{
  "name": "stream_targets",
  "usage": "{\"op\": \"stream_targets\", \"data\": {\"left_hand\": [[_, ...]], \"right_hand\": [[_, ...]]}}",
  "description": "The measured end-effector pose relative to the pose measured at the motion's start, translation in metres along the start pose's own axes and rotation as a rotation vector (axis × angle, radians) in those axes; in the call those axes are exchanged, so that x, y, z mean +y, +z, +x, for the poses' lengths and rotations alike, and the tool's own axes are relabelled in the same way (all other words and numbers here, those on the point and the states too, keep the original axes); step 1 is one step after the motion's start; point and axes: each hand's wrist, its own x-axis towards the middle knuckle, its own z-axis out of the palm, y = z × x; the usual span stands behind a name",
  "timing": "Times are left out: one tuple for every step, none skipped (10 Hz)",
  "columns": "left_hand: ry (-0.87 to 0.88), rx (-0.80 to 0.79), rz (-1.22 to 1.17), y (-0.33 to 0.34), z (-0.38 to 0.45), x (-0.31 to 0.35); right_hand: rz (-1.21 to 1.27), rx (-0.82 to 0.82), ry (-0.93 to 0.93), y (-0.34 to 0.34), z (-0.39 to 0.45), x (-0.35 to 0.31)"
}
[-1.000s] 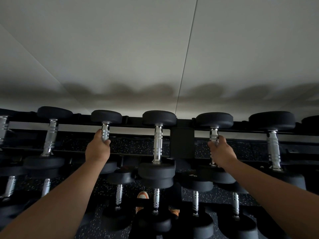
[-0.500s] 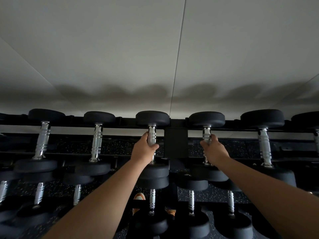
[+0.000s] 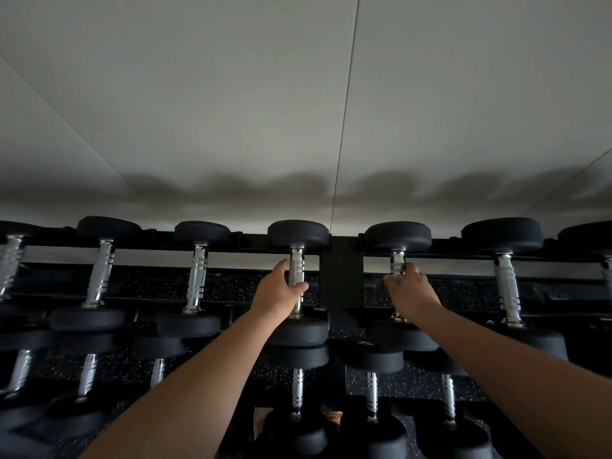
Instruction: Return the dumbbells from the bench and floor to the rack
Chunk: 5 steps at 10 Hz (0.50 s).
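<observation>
Both dumbbells sit on the rack top tier: left hand fingers wrapped on centre dumbbell handle, right hand fingers clamped on right dumbbell handle. Risk: heads unseated on rails roll off at release, or fingers pinch against the post

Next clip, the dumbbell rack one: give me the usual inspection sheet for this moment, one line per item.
Surface: black rack, top tier full across the view, lower tiers also loaded.
Job's things: centre dumbbell and dumbbell right of the post, both seated on the top tier.
Clutter: nothing seen.
Grippers: left hand wrapped around the centre dumbbell's chrome handle; right hand closed on the other handle.
Cables: nothing seen.
Surroundings: pale wall with a vertical seam behind; dark speckled floor below; dim lighting.
</observation>
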Motion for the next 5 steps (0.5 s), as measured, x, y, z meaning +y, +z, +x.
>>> {"op": "stream_targets", "data": {"left_hand": [[-0.014,-0.016,0.028,-0.012,-0.006,-0.004],[-0.029,-0.029,0.035,-0.022,-0.008,-0.012],[-0.031,-0.032,0.043,-0.035,-0.013,-0.019],[0.012,-0.022,0.063,-0.049,-0.017,-0.029],[0.07,-0.014,0.098,-0.068,-0.02,-0.038]], "right_hand": [[-0.061,0.042,-0.056,0.002,-0.009,-0.006],[-0.086,0.013,-0.057,0.007,-0.018,-0.009],[-0.14,-0.002,-0.063,0.01,-0.03,-0.01],[-0.142,0.026,-0.071,0.011,-0.043,-0.016],[-0.134,0.054,-0.099,0.012,-0.061,-0.026]]}}
